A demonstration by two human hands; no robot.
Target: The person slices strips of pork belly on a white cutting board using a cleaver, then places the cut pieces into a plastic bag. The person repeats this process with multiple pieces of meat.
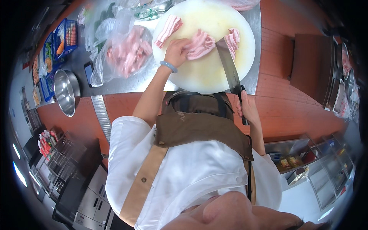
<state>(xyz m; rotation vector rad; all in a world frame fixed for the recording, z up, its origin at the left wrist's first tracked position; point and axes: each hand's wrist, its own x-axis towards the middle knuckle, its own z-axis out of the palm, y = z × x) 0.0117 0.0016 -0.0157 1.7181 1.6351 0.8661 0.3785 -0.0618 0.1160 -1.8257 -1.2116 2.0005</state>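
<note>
On a round white cutting board (201, 77) lie three portions of streaky pork belly. My left hand (176, 51), with a pale bangle at its wrist, grips the left end of the middle pork belly slices (201, 44). A second portion of pork belly (169, 30) rests beyond that hand, towards the board's left rim. My right hand (247, 107) is closed around the black handle of a long knife (228, 64). The blade slants away over the board, its tip between the middle slices and the right portion of pork belly (233, 41), part of which it covers.
Left of the board sit a clear plastic bag of raw meat (130, 54), a phone (88, 74) and a steel bowl (66, 92) at the table's edge. Blue baskets (67, 34) hold vegetables farther left. A brown-topped counter (312, 69) stands to the right across the red tiled floor (276, 80).
</note>
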